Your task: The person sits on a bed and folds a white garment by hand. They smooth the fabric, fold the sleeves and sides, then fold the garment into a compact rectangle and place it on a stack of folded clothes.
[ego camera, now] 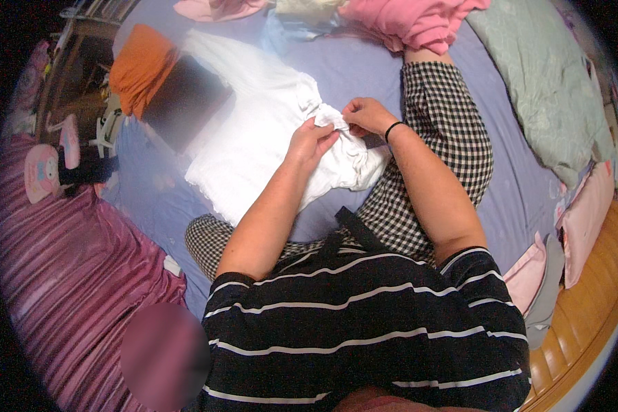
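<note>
A white garment lies spread over the blue-lavender bed sheet in front of my crossed legs. One of its sleeves stretches to the upper left, and its near right part is bunched and frilled. Between the thumb and fingers of my left hand is a gathered edge of the white cloth. My right hand, with a black band at the wrist, pinches the same edge just to the right. Its fingertips are partly hidden by the fabric. A small dark patch shows under the right hand; I cannot tell what it is.
Left of the garment lie a dark cloth and an orange folded cloth. Pink clothing is heaped at the far side. A grey-green quilt, pink pillow and wooden headboard line the right. A purple curtain hangs left.
</note>
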Demonstrator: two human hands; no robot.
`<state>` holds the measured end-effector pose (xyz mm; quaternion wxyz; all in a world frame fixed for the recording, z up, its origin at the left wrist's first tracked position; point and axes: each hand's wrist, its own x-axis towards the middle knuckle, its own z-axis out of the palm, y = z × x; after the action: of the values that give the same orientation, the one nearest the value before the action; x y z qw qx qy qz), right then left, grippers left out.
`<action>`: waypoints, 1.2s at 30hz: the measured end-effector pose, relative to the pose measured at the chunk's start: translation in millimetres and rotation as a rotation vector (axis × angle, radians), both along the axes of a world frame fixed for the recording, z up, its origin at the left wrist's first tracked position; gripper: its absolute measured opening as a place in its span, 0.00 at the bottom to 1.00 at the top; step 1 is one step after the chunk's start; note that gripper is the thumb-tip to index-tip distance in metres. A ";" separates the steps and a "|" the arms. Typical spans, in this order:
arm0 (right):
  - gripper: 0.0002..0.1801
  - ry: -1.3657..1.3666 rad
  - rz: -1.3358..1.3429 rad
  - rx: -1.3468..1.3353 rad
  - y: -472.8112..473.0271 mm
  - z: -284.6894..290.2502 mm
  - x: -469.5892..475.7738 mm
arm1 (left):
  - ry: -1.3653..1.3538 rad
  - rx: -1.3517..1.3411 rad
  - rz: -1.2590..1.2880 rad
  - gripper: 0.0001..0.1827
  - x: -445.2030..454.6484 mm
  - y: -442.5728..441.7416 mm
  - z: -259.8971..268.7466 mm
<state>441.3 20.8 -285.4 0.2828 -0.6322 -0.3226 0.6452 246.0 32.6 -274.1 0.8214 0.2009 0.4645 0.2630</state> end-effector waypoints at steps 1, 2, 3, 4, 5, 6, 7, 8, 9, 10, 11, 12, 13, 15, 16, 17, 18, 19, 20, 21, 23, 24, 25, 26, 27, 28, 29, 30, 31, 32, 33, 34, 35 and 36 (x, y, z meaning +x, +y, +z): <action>0.06 0.043 -0.028 -0.018 -0.4 0.7 0.2 | -0.024 -0.009 0.004 0.14 -1.2 0.6 -2.1; 0.07 0.085 -0.058 -0.037 -1.1 1.7 0.7 | -0.054 -0.038 0.035 0.15 -1.1 0.9 -1.1; 0.08 0.114 -0.082 -0.056 -2.0 2.6 1.0 | -0.083 -0.067 0.065 0.17 -1.1 1.1 -0.1; 0.08 0.142 -0.105 -0.075 -3.2 3.4 0.9 | -0.111 -0.097 0.096 0.19 -0.7 1.3 0.9; 0.09 0.171 -0.127 -0.094 -4.3 5.7 0.2 | -0.161 -0.136 0.139 0.21 -0.9 1.4 -0.5; 0.09 0.200 -0.112 -0.121 -5.9 8.1 -0.5 | -0.211 -0.175 0.182 0.22 -0.8 1.6 -2.0; 0.10 0.228 -0.098 -0.148 -7.7 10.6 -1.4 | -0.261 -0.215 0.225 0.24 -0.9 1.6 -3.5; 0.10 0.256 -0.085 -0.175 -8.8 13.9 -1.6 | -0.264 -0.215 0.235 0.26 -0.1 1.4 -3.2; 0.10 0.250 -0.094 -0.203 -8.6 17.2 -2.3 | -0.267 -0.215 0.246 0.27 0.5 0.9 -3.0; 0.11 0.245 -0.103 -0.232 -7.5 20.8 -3.9 | -0.270 -0.214 0.257 0.28 1.2 0.5 -2.7; 0.11 0.240 -0.113 -0.260 -7.1 22.9 -5.6 | -0.279 -0.207 0.257 0.28 1.2 -0.1 -5.3; 0.11 0.255 -0.135 -0.234 -7.2 20.4 -6.9 | -0.289 -0.200 0.258 0.28 1.2 -0.9 -7.9; 0.12 0.270 -0.156 -0.207 -7.5 15.0 -8.6 | -0.298 -0.193 0.260 0.29 1.0 -1.7 -10.4; 0.12 0.322 -0.252 -0.156 -8.2 6.1 -14.1 | -0.261 -0.132 0.256 0.29 3.8 -3.3 -7.4; 0.12 0.357 -0.324 -0.131 -8.1 1.6 -18.2 | -0.242 -0.101 0.254 0.29 4.9 -4.4 -5.8; 0.13 0.391 -0.392 -0.107 -7.4 0.9 -20.8 | -0.230 -0.099 0.259 0.30 4.8 -5.4 -3.6; 0.13 0.391 -0.403 -0.112 -7.4 0.8 -20.8 | -0.218 -0.097 0.265 0.31 4.8 -6.3 -0.9; 0.14 0.391 -0.414 -0.117 -7.6 0.8 -20.3 | -0.206 -0.096 0.270 0.31 4.8 -6.6 0.9; 0.15 0.390 -0.426 -0.122 -8.2 1.2 -19.8 | -0.103 -0.066 0.211 0.30 2.5 -5.5 -0.5; 0.16 0.398 -0.427 -0.129 -8.5 -0.5 -19.0 | 0.001 -0.036 0.153 0.29 -1.3 -3.5 -1.6; 0.17 0.416 -0.430 -0.144 -8.5 -0.3 -18.6 | 0.275 0.137 0.102 0.26 -2.0 -3.2 -0.6; 0.18 0.406 -0.451 -0.147 -8.5 2.7 -20.2 | 0.445 0.280 0.110 0.25 0.1 -4.6 1.6; 0.19 0.396 -0.473 -0.151 -8.5 5.7 -22.5 | 0.615 0.424 0.117 0.23 1.7 -4.8 3.9; 0.19 0.386 -0.496 -0.154 -8.9 10.0 -23.7 | 0.719 0.704 0.025 0.21 1.1 -2.0 8.9; 0.20 0.393 -0.506 -0.141 -9.4 7.8 -23.4 | 0.816 0.985 -0.071 0.19 -1.6 3.1 15.1; 0.20 0.400 -0.517 -0.127 -9.8 3.9 -23.2 | 0.903 1.269 -0.173 0.17 -2.4 7.5 19.7; 0.20 0.408 -0.521 -0.114 -9.4 5.2 -24.6 | 0.911 1.417 -0.217 0.12 0.8 14.6 24.6; 0.20 0.414 -0.525 -0.110 -9.9 6.6 -25.0 | 0.949 1.385 -0.350 0.12 2.2 16.9 29.9; 0.21 0.420 -0.529 -0.106 -11.1 8.3 -24.7 | 0.984 1.348 -0.482 0.12 3.8 19.3 35.6; 0.21 0.425 -0.534 -0.100 -11.2 11.3 -24.2 | 1.015 1.310 -0.614 0.12 6.8 22.2 43.6; 0.20 0.448 -0.539 -0.093 -10.9 11.1 -24.0 | 1.014 1.274 -0.652 0.13 8.9 24.8 48.7; 0.20 0.471 -0.545 -0.086 -10.7 10.0 -24.0 | 1.031 1.255 -0.669 0.13 9.0 26.7 48.0; 0.19 0.494 -0.551 -0.081 -11.5 9.8 -24.0 | 1.047 1.235 -0.688 0.12 8.4 27.7 45.2; 0.18 0.512 -0.553 -0.083 -10.6 9.7 -24.2 | 1.064 1.214 -0.706 0.12 7.5 28.6 42.2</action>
<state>417.1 10.2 -275.7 0.4920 -0.5247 -0.0323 0.6940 253.5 61.2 -231.9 0.2811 0.8306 0.4762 0.0668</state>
